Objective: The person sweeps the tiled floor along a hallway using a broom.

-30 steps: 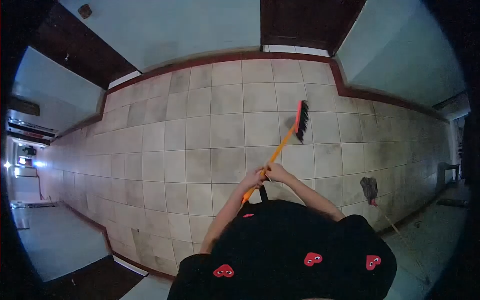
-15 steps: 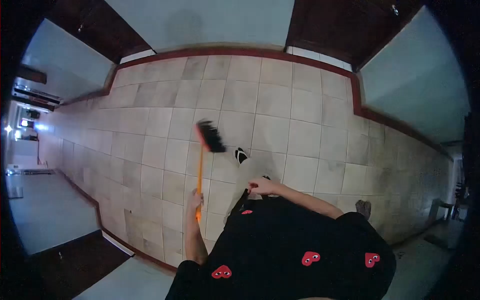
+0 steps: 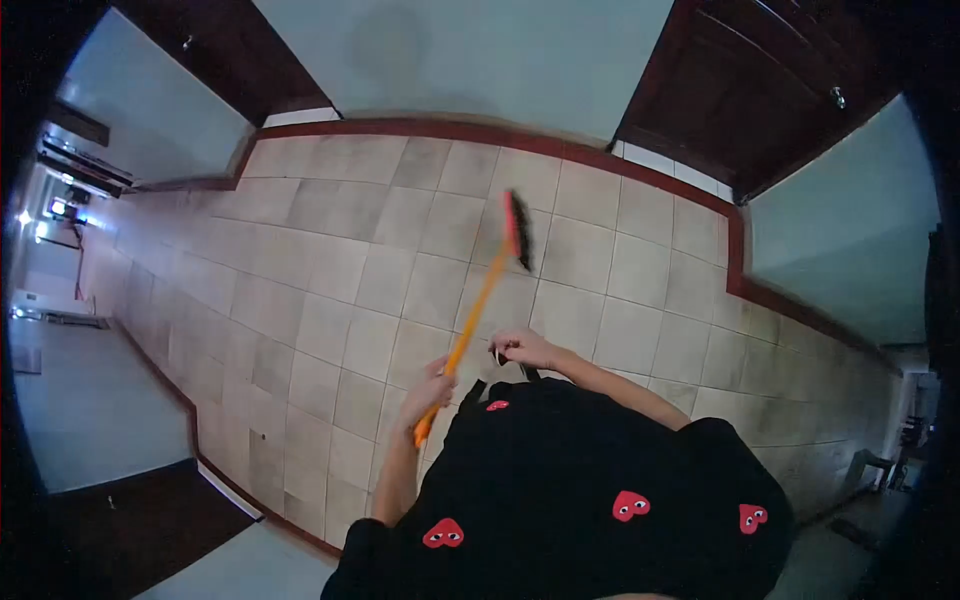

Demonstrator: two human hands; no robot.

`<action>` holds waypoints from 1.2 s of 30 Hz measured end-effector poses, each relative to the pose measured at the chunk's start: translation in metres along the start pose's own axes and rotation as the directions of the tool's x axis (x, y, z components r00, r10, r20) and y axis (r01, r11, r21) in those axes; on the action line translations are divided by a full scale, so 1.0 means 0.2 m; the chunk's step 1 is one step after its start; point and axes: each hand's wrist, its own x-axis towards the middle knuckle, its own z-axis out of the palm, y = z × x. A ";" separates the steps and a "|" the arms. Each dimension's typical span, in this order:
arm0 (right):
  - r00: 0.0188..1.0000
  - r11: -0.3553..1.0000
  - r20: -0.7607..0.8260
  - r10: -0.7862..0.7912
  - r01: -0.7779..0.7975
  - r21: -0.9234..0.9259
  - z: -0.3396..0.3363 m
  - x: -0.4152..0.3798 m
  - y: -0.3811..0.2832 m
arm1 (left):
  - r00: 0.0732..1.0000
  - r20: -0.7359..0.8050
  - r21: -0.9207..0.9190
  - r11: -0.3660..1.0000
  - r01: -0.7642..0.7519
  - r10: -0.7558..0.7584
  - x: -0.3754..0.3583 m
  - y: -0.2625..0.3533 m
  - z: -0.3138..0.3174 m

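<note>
My left hand (image 3: 428,392) is wrapped round the orange handle of a broom (image 3: 478,312), close to the handle's lower end in view. The broom slants up and to the right, its red head (image 3: 511,225) and black bristles (image 3: 522,236) over the pale floor tiles near the far wall. In front of my black shirt (image 3: 590,470), printed with red hearts, my right hand (image 3: 525,347) is closed, with fingers pinched beside a dark strap-like piece at the shirt's hem. What those fingers hold I cannot tell.
A tiled floor (image 3: 330,260) runs along a hallway, edged by a dark red baseboard (image 3: 480,130). Brown doors stand at the upper right (image 3: 760,90), upper left (image 3: 205,55) and lower left (image 3: 150,515). Dim furniture (image 3: 868,468) is at the far right.
The broom head has swung right and away from me, toward the far wall, and the handle now slants. My left hand has moved right and slightly forward. The foot seen earlier is out of sight.
</note>
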 end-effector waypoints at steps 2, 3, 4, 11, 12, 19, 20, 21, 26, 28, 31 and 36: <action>0.985 0.990 -0.097 -0.142 0.140 -0.027 -0.02 0.09 -0.10 | 0.975 0.221 -0.086 0.996 0.000 0.019 0.29 -0.01 0.04; 0.998 0.988 -0.043 -0.050 0.043 -0.150 -0.04 0.13 -0.12 | 0.979 0.201 -0.044 0.998 0.034 -0.024 0.44 -0.01 0.10; 0.999 0.961 -0.002 0.050 -0.048 -0.274 -0.06 0.17 -0.13 | 0.982 0.179 -0.002 0.998 0.068 -0.066 0.55 -0.02 0.14; 0.992 0.994 -0.126 0.027 -0.040 -0.106 -0.11 0.25 0.00 | 0.998 0.068 0.200 0.980 -0.014 0.000 0.57 0.00 -0.07; 0.995 0.996 -0.069 0.072 -0.076 -0.049 -0.10 0.26 0.00 | 1.000 0.018 0.257 0.966 -0.026 0.022 0.54 -0.06 -0.18; 0.947 0.956 0.309 0.088 0.008 -0.295 -0.16 0.42 0.06 | 0.901 -0.424 -0.077 0.995 0.068 -0.094 0.42 -0.25 -0.62; 0.944 0.955 0.310 0.109 -0.013 -0.295 -0.20 0.45 0.08 | 0.896 -0.434 -0.089 0.994 0.061 -0.094 0.45 -0.23 -0.60; 0.940 0.954 0.325 0.107 -0.004 -0.301 -0.24 0.48 0.06 | 0.830 -0.555 0.079 0.990 0.113 -0.050 0.45 -0.10 -0.50; 0.924 0.897 0.271 0.269 -0.138 -0.420 -0.59 0.64 -0.04 | 0.793 -0.602 0.217 0.975 0.054 0.090 0.55 0.24 -0.33; 0.932 0.903 0.260 0.252 -0.129 -0.411 -0.76 0.69 -0.08 | 0.802 -0.597 0.175 0.979 0.103 0.022 0.59 0.45 -0.22; 0.943 0.879 0.165 0.290 -0.194 -0.436 -1.03 0.77 -0.19 | 0.930 -0.368 -0.047 0.999 -0.027 0.008 0.78 0.68 -0.07; 0.967 0.894 -0.025 0.254 -0.244 -0.376 -1.45 0.89 -0.12 | 0.985 0.171 -0.194 0.981 0.005 0.029 1.43 0.99 0.25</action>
